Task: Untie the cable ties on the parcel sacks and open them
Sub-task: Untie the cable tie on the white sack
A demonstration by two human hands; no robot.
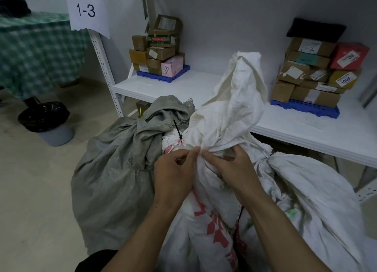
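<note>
Head view shows both hands at the tied neck of the white sack (pixel 228 112), right in front. Left hand (pixel 175 169) pinches the bunched cloth with fingers together. Right hand (pixel 230 167) is curled around the neck beside it. I cannot see its tie. A black tie (pixel 177 131) sticks up just behind.

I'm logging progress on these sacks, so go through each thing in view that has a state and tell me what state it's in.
White sack: neck bunched and closed, top flopped upward.
Grey sack: closed, neck gathered.
Black cable tie: fastened on a neck behind the hands, tail sticking up.
Left hand: fingers pinching at the white sack's neck.
Right hand: gripping the bunched neck.
Bin: lined with a black bag, open.
</note>
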